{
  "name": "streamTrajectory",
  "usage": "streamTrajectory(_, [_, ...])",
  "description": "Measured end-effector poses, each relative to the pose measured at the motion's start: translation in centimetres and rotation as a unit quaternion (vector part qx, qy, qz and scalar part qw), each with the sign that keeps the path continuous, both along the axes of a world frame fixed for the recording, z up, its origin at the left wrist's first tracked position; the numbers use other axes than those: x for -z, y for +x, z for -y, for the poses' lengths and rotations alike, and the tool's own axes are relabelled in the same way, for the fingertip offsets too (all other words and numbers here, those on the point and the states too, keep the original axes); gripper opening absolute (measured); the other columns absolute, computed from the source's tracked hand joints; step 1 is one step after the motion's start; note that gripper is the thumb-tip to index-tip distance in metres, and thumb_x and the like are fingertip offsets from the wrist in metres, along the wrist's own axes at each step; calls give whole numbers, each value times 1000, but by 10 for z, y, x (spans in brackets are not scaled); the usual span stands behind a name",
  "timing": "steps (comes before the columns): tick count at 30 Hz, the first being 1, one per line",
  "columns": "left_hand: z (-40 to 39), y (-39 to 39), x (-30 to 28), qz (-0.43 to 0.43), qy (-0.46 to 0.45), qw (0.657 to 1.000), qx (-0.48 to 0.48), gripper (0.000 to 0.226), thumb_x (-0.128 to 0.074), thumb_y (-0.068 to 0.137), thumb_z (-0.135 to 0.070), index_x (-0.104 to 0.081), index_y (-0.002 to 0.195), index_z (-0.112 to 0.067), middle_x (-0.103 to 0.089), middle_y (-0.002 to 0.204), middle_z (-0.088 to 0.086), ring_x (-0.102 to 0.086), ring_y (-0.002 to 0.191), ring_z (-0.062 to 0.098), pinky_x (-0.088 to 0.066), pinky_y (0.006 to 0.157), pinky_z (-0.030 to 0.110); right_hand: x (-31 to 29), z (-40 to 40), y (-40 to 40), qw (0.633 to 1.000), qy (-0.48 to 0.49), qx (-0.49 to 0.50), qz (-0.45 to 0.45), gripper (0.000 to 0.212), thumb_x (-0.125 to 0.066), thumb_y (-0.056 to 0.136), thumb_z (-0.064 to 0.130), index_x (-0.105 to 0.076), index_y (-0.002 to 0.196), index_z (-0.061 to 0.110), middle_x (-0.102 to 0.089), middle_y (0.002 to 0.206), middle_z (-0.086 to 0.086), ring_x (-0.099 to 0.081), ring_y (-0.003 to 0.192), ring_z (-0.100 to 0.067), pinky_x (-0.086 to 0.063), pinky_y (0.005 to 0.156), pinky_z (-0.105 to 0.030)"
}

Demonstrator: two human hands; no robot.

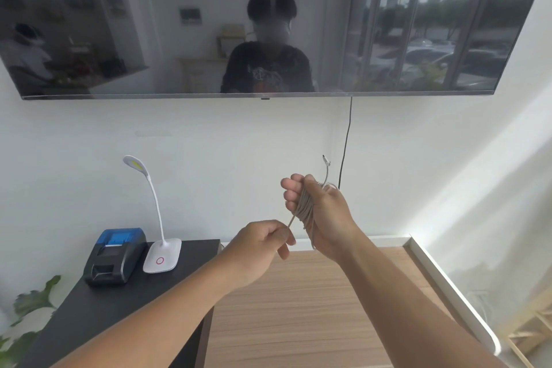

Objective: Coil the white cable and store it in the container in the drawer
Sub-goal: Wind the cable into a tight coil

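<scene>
Fingers (291, 188) of right hand (321, 212) grip coiled white cable (304, 207); no readable writing

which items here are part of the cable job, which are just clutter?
Job:
white cable, coiled around the right hand
left hand, pinching the cable's free end
No drawer or container in view.

Clutter:
desk lamp
small printer
wall TV
black cord
plant

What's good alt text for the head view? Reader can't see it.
A person's right hand grips a bundle of coiled white cable while the left hand pinches its loose end taut. Below are a wooden surface and a black table bearing a desk lamp and small printer; a wall-mounted TV hangs above.
</scene>
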State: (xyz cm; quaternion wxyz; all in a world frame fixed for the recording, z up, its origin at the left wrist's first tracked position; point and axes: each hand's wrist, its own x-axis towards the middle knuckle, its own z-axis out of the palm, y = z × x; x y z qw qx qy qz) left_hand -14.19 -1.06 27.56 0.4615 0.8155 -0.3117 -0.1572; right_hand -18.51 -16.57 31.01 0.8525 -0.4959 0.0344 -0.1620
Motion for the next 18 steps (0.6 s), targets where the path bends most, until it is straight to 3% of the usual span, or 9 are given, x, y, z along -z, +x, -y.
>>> streamTrajectory(3, [-8,5,6,-104,22,994,36,35,-47,105,-36,-71,83,-24,-72,78,-5,-38,45,5,-33,46,18,-6,5,-1,1000,-19,7,-2,23,-43,111,21,-63,107,9,-80,91,-1,-57,56,-6,-51,59,-17])
streamTrajectory(6, [-18,18,7,-172,23,985,12,40,-49,104,-44,-67,74,-24,-62,82,4,-26,40,10,-20,39,21,-11,8,-2,999,-54,-3,4,23,-43,111,19,-62,105,9,-75,83,3,-45,50,-7,-40,54,-17])
streamTrajectory(9, [-22,33,0,-198,15,979,-32,38,-56,101,-47,-67,74,-22,-65,77,-2,-22,39,11,-19,37,20,-8,9,-6,992,-118,-40,-5,27,-42,111,22,-65,103,10,-66,77,4,-38,54,-10,-34,56,-21])
streamTrajectory(14, [-10,51,-28,-235,-13,964,-120,30,-68,95,-45,-71,91,-15,-64,75,-4,-27,36,6,-17,34,18,3,-2,-12,971,-218,-91,-20,35,-41,111,22,-67,95,5,-62,66,7,-38,54,-12,-34,57,-22])
streamTrajectory(18, [5,50,-54,-209,-6,970,-122,28,-62,95,-37,-72,74,-19,-76,84,0,-24,35,8,-21,35,17,8,-7,-10,963,-252,-85,-34,39,-40,112,21,-66,111,-7,-69,70,6,-46,53,-9,-39,54,-18])
